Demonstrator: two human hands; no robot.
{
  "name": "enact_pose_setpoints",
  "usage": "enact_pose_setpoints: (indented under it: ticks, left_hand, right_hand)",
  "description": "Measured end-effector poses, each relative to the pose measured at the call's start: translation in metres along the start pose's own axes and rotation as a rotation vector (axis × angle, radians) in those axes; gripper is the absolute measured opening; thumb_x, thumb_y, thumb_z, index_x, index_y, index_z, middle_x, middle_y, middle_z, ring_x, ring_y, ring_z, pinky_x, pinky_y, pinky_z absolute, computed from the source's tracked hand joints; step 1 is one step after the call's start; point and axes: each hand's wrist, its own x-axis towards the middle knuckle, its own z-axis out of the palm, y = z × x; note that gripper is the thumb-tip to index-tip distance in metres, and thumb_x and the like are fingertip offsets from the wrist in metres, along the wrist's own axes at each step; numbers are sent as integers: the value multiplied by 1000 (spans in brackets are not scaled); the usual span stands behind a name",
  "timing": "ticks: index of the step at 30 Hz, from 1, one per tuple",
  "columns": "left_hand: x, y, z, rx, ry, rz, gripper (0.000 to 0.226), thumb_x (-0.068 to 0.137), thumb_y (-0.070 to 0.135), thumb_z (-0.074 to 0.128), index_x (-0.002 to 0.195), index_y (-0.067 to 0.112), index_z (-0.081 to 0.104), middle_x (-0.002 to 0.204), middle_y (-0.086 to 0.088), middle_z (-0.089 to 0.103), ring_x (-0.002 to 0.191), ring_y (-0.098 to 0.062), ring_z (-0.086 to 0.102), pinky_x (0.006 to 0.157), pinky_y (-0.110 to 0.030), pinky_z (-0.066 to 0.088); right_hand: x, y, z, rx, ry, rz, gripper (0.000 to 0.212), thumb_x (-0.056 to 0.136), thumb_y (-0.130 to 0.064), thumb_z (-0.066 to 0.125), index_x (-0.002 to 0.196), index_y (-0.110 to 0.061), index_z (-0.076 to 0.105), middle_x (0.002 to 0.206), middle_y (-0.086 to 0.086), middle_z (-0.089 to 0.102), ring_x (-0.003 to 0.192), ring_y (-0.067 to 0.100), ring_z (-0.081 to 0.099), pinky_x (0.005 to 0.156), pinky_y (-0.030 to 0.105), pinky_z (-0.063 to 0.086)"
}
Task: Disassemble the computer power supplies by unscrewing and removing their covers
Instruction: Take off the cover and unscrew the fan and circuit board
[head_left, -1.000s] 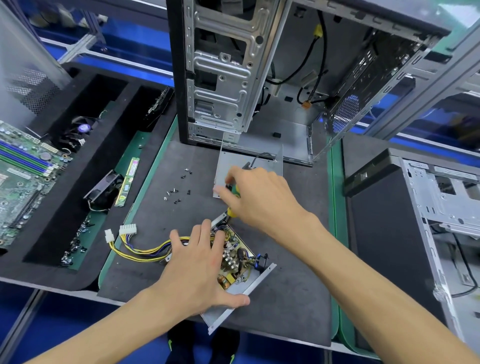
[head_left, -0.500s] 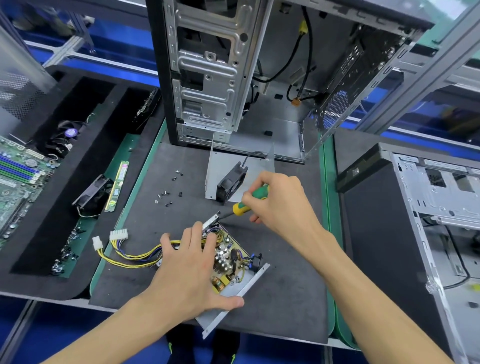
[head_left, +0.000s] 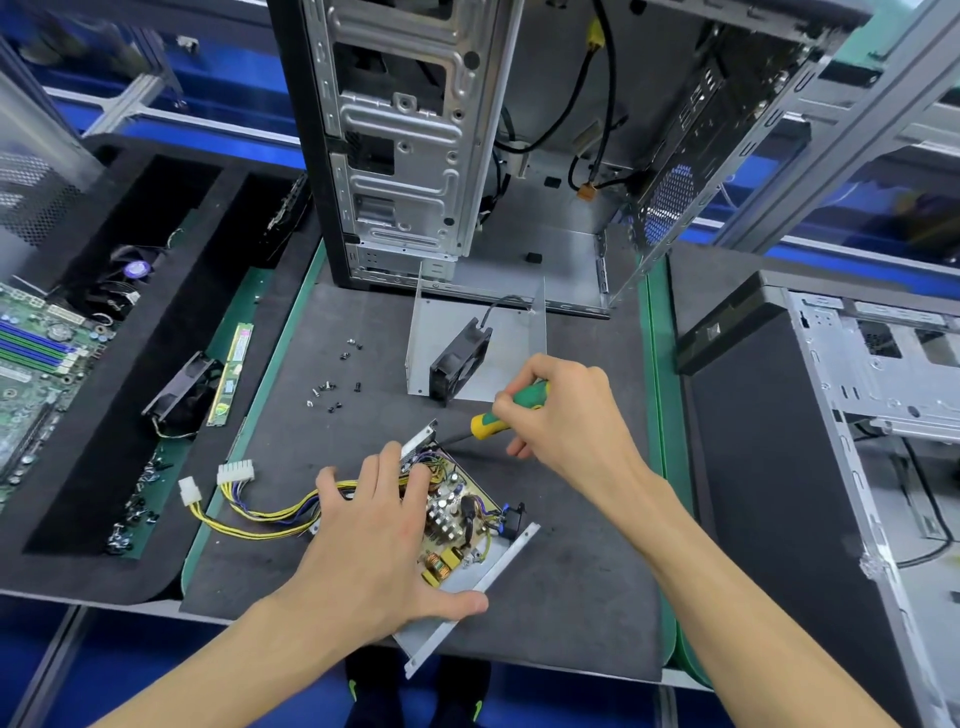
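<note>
An opened power supply (head_left: 467, 525) lies on the dark mat near the front edge, its circuit board bare and yellow cables (head_left: 249, 514) trailing left. My left hand (head_left: 374, 540) lies flat across it, thumb on the metal base's front lip. My right hand (head_left: 566, 415) grips a green and yellow screwdriver (head_left: 498, 415), whose tip points down-left at the supply's far corner. The removed metal cover (head_left: 514, 338) with its black fan (head_left: 460, 361) stands behind.
An open computer case (head_left: 457, 150) stands at the back of the mat, another case (head_left: 810, 447) at the right. Several loose screws (head_left: 332, 387) lie left of the cover. Black trays on the left hold a motherboard (head_left: 36, 364), a fan (head_left: 182, 395) and a memory stick (head_left: 231, 379).
My right hand has drawn back to the right and lowered the screwdriver's handle, so the shaft now slants at the supply's far corner. The cover's fan has come into sight. My left hand stays put.
</note>
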Motion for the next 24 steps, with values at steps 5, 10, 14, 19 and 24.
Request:
enact_pose_setpoints:
  ticks: [5,10,14,19,24]
  left_hand:
    - [0,1,-1,-11,-1,-2,113,46,99,36,102,7,67,116,-20,60,100,-37,62,81,-63,45]
    - [0,1,1,-16,17,10,110,45,99,38,99,7,66,114,-20,60,98,-37,63,80,-64,46]
    - [0,1,1,-2,23,14,112,45,99,40,102,6,66,116,-21,59,99,-36,62,82,-63,45]
    - [-1,1,-1,19,-6,17,117,47,100,38,108,5,67,120,-23,59,104,-37,62,84,-64,46]
    - [0,-1,-3,22,-15,3,123,46,102,30,122,9,59,136,-19,49,120,-34,53,96,-63,37]
  right_hand:
    - [0,4,1,-15,-6,-21,15,89,-21,69,76,-23,60,54,-12,69,45,10,69,45,20,54]
    - [-3,-8,-4,-99,-48,7,12,90,-24,68,80,-20,62,59,-1,68,48,15,69,43,26,52]
    - [0,-37,1,-709,9,-148,40,98,-47,56,74,-15,49,63,0,38,66,32,45,55,36,32]
    - [-2,-74,19,-860,-61,-348,31,100,-32,52,77,-17,40,87,11,61,74,28,40,58,34,23]
    - [10,-78,10,-933,-126,-293,28,99,-29,54,80,-13,42,80,6,51,78,33,46,62,33,26]
